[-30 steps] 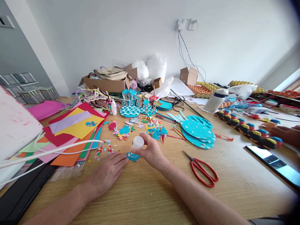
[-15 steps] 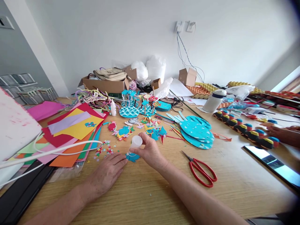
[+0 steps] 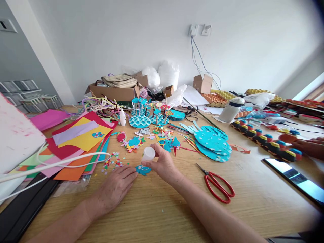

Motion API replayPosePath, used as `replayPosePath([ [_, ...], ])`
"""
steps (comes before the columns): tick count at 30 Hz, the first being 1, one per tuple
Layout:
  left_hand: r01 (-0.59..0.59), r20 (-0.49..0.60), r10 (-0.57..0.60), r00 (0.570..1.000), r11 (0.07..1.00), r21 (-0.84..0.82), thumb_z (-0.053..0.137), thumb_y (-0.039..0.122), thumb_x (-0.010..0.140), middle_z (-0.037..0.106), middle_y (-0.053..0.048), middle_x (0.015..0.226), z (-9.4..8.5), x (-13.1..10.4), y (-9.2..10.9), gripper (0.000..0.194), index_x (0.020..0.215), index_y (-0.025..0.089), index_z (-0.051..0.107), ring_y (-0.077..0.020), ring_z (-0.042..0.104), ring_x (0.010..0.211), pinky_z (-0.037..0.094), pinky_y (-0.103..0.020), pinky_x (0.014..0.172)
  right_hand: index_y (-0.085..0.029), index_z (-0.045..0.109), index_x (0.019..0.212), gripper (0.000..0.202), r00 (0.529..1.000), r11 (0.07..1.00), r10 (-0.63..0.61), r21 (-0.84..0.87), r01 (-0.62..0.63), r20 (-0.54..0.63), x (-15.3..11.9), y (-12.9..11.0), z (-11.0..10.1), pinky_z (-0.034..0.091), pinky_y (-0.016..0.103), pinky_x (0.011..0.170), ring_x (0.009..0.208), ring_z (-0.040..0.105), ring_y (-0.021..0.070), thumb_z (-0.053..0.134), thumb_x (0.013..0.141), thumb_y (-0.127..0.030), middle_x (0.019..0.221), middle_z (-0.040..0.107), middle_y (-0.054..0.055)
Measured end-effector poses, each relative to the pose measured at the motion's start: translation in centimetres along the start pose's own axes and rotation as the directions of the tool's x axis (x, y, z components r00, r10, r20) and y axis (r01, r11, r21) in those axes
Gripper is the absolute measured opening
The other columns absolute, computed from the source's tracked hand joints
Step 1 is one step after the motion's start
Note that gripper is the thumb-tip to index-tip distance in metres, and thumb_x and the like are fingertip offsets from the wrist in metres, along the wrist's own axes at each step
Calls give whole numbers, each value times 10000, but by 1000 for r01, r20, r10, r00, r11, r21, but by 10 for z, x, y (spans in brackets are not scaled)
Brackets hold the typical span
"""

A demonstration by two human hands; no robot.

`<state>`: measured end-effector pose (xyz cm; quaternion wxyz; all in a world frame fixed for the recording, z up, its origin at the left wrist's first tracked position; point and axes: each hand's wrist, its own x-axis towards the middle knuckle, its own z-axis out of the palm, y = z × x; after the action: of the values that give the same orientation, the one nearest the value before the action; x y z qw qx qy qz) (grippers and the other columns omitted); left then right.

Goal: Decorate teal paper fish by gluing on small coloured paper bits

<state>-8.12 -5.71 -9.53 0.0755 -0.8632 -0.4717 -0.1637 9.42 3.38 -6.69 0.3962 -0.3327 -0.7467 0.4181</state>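
Observation:
My right hand (image 3: 163, 164) grips a small white glue bottle (image 3: 149, 154), tipped with its base up and its nozzle low over a blue paper cutout (image 3: 143, 169). A pale line of glue shows on the cutout, which looks fish-shaped. My left hand (image 3: 121, 184) lies flat on the table, fingers stretched out, fingertips touching the cutout's left edge. Just beyond it lie tiny coloured paper bits (image 3: 114, 161). Paper animal cutouts (image 3: 133, 142) are spread behind the bottle. Red-handled scissors (image 3: 219, 185) rest to the right of my right forearm.
Coloured paper sheets (image 3: 83, 135) are piled at left, with a white cable (image 3: 76, 156) across them. A second glue bottle (image 3: 123, 118) stands upright near blue paper models (image 3: 139, 119). Blue discs (image 3: 212, 141) and a phone-like black slab (image 3: 291, 175) lie right, near another person's hand (image 3: 308, 146).
My right hand and the glue bottle have shifted slightly right, and more of the glue line shows on the cutout. My left hand stays in place. The other person's hand has moved slightly.

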Motion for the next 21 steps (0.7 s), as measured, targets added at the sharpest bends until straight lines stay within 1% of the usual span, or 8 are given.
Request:
replayPosePath([
  [7, 18, 19, -18, 1000, 1000, 15, 359, 166, 872, 637, -46, 1072, 0, -1, -1, 293, 1068, 180, 577, -197, 557, 1001, 489, -377, 853, -192, 465, 705, 277, 1000, 999, 28, -25, -29, -6, 0, -3, -2, 371, 217, 581, 624, 461, 102, 705, 570, -224, 672, 505, -50],
  [11, 8, 34, -8, 999, 1000, 10, 359, 175, 876, 633, -53, 1085, -1, 0, 0, 297, 1087, 171, 568, -198, 556, 1004, 484, -388, 862, -196, 466, 723, 299, 1000, 999, 10, -42, -9, 21, -2, -4, -3, 377, 216, 581, 637, 463, 104, 713, 564, -252, 692, 507, -45],
  [14, 12, 36, -13, 999, 1000, 6, 361, 162, 870, 634, -53, 1083, -1, 0, 0, 299, 1081, 173, 572, -200, 556, 1003, 484, -389, 862, -196, 467, 713, 284, 1000, 999, 14, -45, -14, -1, -1, -3, -3, 370, 214, 574, 625, 459, 101, 706, 567, -242, 679, 506, -46],
  [21, 12, -4, -12, 1000, 1000, -15, 386, 168, 868, 640, -46, 1065, 2, -2, -1, 279, 1071, 184, 576, -201, 560, 996, 485, -377, 857, -196, 461, 701, 267, 1000, 999, 1, -38, -1, -4, -1, -3, -4, 350, 216, 577, 616, 438, 100, 697, 583, -239, 659, 488, -52],
])
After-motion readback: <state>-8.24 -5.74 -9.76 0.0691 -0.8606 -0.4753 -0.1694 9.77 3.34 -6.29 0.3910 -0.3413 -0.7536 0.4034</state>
